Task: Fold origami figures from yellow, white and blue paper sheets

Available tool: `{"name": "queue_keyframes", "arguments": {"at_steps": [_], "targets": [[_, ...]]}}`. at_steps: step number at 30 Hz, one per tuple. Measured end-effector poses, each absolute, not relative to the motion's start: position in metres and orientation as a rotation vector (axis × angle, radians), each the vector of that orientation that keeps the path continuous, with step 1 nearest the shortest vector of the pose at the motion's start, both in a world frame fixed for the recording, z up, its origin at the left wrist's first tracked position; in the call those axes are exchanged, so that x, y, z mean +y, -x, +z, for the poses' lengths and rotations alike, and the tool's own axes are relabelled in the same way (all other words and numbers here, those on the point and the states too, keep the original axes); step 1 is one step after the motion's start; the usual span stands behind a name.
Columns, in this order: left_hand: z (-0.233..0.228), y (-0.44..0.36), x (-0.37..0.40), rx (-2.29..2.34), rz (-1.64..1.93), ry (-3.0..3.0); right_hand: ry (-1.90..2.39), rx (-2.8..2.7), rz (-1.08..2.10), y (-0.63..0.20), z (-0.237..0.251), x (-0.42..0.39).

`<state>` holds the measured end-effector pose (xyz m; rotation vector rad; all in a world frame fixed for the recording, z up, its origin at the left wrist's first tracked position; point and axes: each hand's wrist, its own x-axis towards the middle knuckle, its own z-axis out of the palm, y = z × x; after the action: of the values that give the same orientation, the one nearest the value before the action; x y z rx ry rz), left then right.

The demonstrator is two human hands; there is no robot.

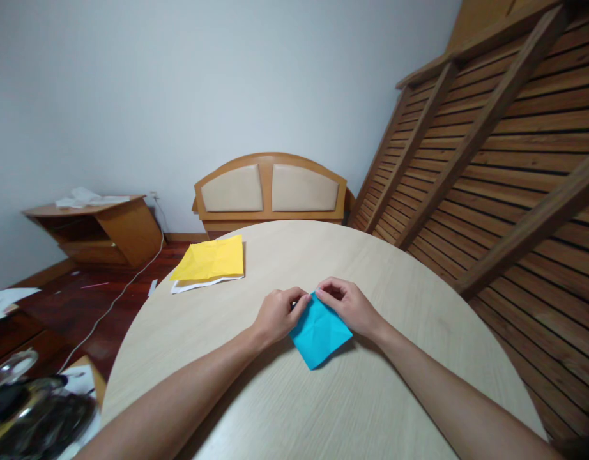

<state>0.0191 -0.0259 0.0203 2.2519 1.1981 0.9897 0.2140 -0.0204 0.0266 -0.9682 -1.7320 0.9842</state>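
A creased blue paper square (320, 334) lies on the round light-wood table (381, 281), turned like a diamond. My left hand (277, 315) and my right hand (348, 305) both pinch its far corner between thumb and fingers, meeting at the paper's top edge. Both forearms rest across the table from the near side. Further left on the table lies a yellow sheet (211, 259) stacked on a white sheet (189, 287).
A wooden headboard with beige pads (270, 190) leans behind the table. Slatted wooden bed frames (505, 147) stand along the right. A low wooden cabinet (96, 229) with papers sits at left, a white cable (117, 297) runs over the dark floor, and clutter (30, 415) fills the bottom-left corner.
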Motion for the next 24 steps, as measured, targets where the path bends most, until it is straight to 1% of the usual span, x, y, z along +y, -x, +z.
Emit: {"name": "queue_keyframes", "arguments": {"at_steps": [6,10,13,17,24], "targets": [[0.0212,-0.0187,-0.0267,1.192,0.957,-2.317,0.990,-1.728,1.018,-0.2110,0.0253,-0.0217],[0.0201,-0.0193,-0.0271,1.182,0.959,-2.257,0.979,-1.766,1.018,-0.2100,0.0278,-0.0244],[0.0200,-0.0193,-0.0275,1.177,0.960,-2.216,0.966,-1.821,0.999,-0.2107,0.0283,-0.0255],[0.0216,-0.0182,-0.0283,1.173,0.928,-2.306,0.964,-1.895,0.952,-0.2122,0.0269,-0.0251],[0.0231,-0.0189,-0.0309,1.187,0.948,-2.353,0.982,-1.909,0.948,-0.2127,0.0305,-0.0268]]}}
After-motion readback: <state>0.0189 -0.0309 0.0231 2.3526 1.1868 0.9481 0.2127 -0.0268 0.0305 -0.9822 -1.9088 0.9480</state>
